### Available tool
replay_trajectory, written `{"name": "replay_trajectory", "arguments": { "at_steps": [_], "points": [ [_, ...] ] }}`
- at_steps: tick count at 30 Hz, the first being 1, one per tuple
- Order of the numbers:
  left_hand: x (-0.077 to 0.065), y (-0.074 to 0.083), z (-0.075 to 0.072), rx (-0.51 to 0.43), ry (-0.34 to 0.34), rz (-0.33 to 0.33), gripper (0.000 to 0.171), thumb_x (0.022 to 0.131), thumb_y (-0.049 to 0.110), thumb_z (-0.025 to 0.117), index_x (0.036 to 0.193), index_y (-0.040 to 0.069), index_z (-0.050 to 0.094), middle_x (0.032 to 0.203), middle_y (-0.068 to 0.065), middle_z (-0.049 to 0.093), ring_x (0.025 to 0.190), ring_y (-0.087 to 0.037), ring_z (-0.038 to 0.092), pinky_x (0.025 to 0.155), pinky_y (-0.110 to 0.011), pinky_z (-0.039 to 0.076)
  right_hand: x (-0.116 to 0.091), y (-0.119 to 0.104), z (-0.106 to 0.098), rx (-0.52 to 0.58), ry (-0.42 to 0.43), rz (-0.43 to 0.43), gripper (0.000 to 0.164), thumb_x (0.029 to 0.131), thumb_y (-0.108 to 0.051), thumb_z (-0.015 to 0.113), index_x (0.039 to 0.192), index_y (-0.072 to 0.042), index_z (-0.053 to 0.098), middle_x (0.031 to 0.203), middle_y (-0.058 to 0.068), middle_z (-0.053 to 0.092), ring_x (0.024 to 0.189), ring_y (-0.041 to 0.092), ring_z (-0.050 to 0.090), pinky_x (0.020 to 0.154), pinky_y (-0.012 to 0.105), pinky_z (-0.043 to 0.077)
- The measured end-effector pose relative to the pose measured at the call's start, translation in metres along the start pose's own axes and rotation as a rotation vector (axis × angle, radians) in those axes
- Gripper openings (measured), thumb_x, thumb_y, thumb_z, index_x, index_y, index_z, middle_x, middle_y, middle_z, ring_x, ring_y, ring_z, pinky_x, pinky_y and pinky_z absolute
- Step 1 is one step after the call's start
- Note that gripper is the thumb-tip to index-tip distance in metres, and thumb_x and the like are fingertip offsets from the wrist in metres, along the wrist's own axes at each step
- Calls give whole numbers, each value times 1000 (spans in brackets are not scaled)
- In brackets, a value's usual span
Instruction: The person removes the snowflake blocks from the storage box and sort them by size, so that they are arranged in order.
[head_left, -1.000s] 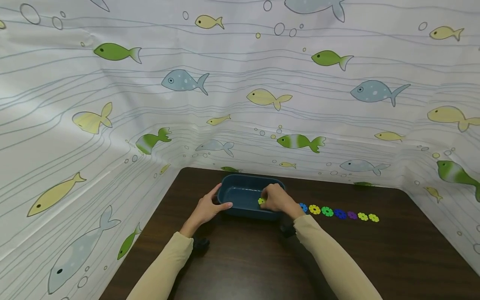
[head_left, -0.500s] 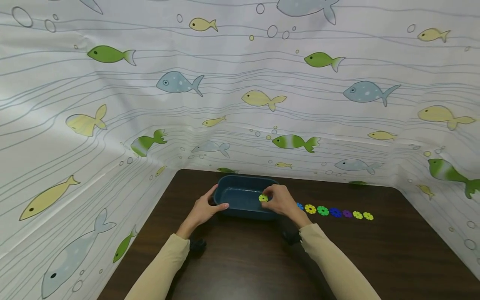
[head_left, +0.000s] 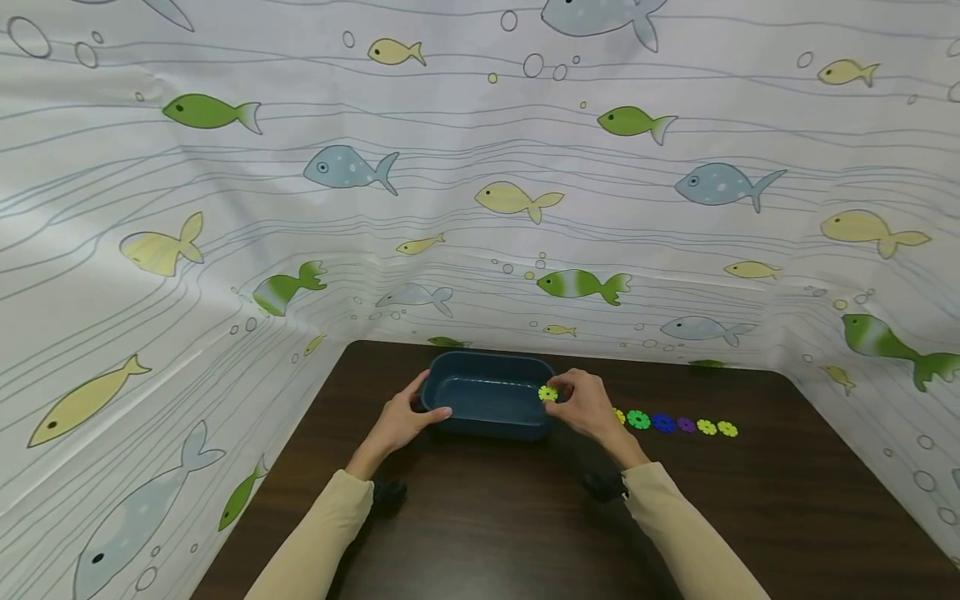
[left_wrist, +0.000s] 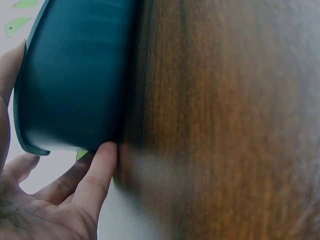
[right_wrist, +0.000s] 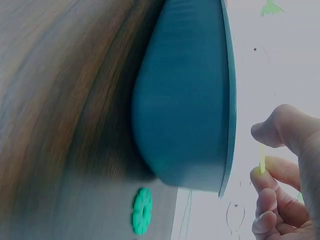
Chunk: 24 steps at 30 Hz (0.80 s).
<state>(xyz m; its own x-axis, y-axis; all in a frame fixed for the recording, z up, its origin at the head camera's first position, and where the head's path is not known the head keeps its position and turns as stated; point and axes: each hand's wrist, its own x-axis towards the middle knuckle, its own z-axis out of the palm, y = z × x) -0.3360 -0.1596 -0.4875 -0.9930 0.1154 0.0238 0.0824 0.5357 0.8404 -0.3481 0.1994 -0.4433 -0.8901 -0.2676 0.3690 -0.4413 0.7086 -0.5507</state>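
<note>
A dark blue plastic basin [head_left: 487, 427] stands on the table. My left hand [head_left: 397, 423] holds its left end, thumb over the front rim and fingers round the side. In the left wrist view, a fingertip touches the basin's wall [left_wrist: 75, 80] low down, near the tabletop. At the basin's right end my right hand [head_left: 591, 408] pinches a yellow-green toothed plastic disc [head_left: 548, 388] between thumb and fingers. The right wrist view shows this disc [right_wrist: 262, 161] edge-on, higher than the basin's rim [right_wrist: 231, 115].
Right of the basin, several similar discs lie in a row: a green one [head_left: 630, 419], a blue one [head_left: 655, 422], a purple one [head_left: 680, 425] and yellow-green ones [head_left: 722, 429]. My right hand covers the row's left end. A fish-patterned white sheet [head_left: 450, 200] surrounds the dark wooden table [head_left: 495, 533].
My right hand has lifted the yellow-green disc from inside the basin and carried it rightward to the right rim. My left hand keeps its hold. The view has shifted slightly.
</note>
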Motion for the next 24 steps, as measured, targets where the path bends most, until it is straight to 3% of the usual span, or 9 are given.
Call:
{"name": "replay_trajectory", "arguments": {
  "at_steps": [9, 15, 24],
  "points": [
    [-1, 1, 1, 10, -8, -3, 103, 95, 54, 82, 175, 21, 26, 178, -28, 30, 162, -54, 34, 123, -76, 38, -23, 25, -19, -5, 106, 22, 23, 87, -8, 87, 109, 0, 83, 103, 17, 78, 91, 31, 71, 82, 44, 60],
    [-1, 2, 0, 19, -10, -8, 104, 95, 55, 81, 176, 21, 25, 176, -30, 32, 160, -55, 37, 121, -76, 40, -36, 41, -31, -9, 139, 97, 27, 89, -8, 86, 114, 2, 81, 111, 21, 77, 98, 36, 73, 88, 54, 62],
    [-1, 2, 0, 20, -10, -7, 103, 96, 54, 81, 176, 20, 25, 176, -30, 32, 160, -56, 36, 122, -77, 38, -48, 63, -51, -51, 178, 139, 28, 90, -8, 86, 115, 3, 81, 110, 23, 76, 96, 38, 71, 83, 52, 62]
  ]
}}
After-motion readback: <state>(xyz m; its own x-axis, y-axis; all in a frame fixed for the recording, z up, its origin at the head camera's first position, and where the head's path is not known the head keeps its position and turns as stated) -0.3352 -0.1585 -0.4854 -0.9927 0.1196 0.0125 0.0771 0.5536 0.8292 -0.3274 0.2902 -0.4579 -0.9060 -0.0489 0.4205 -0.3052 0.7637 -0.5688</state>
